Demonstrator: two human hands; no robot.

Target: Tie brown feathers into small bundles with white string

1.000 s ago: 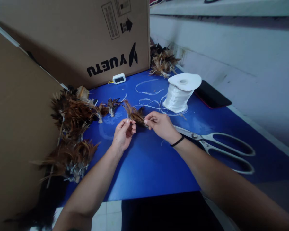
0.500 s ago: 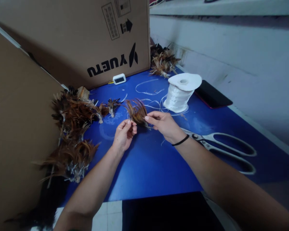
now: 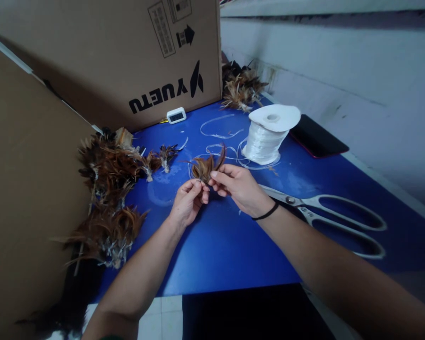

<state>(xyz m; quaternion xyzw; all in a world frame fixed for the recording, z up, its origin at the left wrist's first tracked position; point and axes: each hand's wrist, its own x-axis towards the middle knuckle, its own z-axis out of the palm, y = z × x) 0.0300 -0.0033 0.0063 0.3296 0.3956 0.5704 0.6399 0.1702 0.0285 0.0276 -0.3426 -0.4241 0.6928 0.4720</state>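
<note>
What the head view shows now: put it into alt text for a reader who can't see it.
A person's left hand and right hand pinch a small tuft of brown feathers above a blue table. To the right are a white spool and large scissors; to the left, heaped feather bundles, with a cardboard box behind.

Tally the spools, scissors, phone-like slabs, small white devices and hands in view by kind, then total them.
White spool: 1
Scissors: 1
Dark phone-like slab: 1
Small white device: 1
Left hand and right hand: 2
Total: 6
</note>
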